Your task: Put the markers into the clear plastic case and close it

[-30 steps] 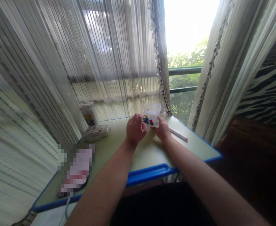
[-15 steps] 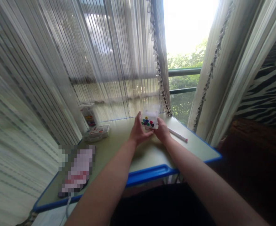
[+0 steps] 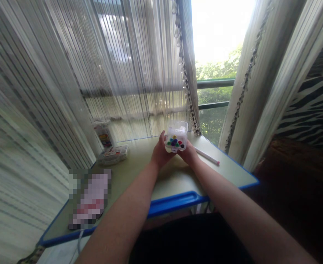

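Between my two hands, above the table, is a clear plastic marker box (image 3: 176,137) with its lid (image 3: 181,126) raised at the far side. Several coloured round ends, seemingly of markers, show in its lower part: yellow, blue, green, red and black. My left hand (image 3: 162,152) is wrapped round the box's left side and underside, its thumb partly hidden. On the other side, my right hand (image 3: 189,154) grips the lower right, most fingers hidden behind the box. A white marker with a pink end (image 3: 209,157) lies on the table just right of my right hand.
The pale table (image 3: 135,172) has a blue rim (image 3: 175,204). Two clear cases stand at its back left, one upright (image 3: 104,136) and one flat (image 3: 114,154). A pixelated pink object (image 3: 94,194) lies at the left edge. Curtains (image 3: 139,73) hang behind the table.
The box has turned slightly in my hands, and its open lid shows more plainly. My left thumb has shifted in under the box.
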Action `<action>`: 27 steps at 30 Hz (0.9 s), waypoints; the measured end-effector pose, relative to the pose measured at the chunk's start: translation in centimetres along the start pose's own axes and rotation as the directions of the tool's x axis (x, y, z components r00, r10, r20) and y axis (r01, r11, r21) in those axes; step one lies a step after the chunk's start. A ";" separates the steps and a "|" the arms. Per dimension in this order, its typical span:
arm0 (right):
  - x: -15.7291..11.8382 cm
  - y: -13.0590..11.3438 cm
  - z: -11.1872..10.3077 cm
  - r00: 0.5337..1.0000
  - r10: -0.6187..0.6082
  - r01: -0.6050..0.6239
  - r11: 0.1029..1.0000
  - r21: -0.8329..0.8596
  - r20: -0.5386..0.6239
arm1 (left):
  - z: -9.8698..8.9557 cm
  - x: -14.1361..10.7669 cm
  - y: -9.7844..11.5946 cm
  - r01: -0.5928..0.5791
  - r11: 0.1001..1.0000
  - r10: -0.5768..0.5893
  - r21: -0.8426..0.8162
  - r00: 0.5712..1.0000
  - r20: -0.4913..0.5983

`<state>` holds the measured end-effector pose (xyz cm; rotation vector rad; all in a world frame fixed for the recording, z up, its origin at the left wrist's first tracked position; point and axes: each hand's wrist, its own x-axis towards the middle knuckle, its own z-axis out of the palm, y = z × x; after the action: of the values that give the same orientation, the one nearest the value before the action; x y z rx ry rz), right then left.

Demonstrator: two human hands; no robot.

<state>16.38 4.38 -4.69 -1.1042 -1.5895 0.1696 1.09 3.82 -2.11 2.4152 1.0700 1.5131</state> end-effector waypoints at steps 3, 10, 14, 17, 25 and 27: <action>0.1 0.0 0.0 1.000 0.002 -0.002 1.000 0.016 -0.006 | -0.1 0.2 -0.2 -0.031 0.998 0.032 0.057 0.999 -0.022; -0.3 -0.2 -0.6 0.994 0.023 -0.024 1.000 0.008 0.104 | 0.1 1.0 -1.8 -0.033 0.991 0.035 0.128 0.999 -0.013; -0.4 -0.1 -0.6 0.995 0.044 -0.045 0.999 0.011 0.092 | -0.2 0.9 -1.5 0.012 1.000 -0.013 0.014 0.996 0.085; -0.2 0.1 -0.4 0.990 0.058 -0.058 0.998 -0.001 0.132 | -0.1 0.8 -1.3 0.056 0.997 -0.059 0.059 0.996 0.063; -0.1 0.8 -1.1 0.978 0.209 -0.177 0.862 -0.475 0.014 | -0.2 -0.1 -1.3 0.168 0.960 -0.167 0.226 0.986 -0.024; -0.1 1.3 -1.5 0.945 0.308 -0.311 0.757 -0.575 -0.106 | -0.4 -0.1 -1.5 0.207 0.953 -0.195 0.220 0.978 -0.074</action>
<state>18.33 4.35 -5.01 -1.8561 -1.4758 -0.1228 -0.02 4.76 -2.64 2.3262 1.5254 1.4640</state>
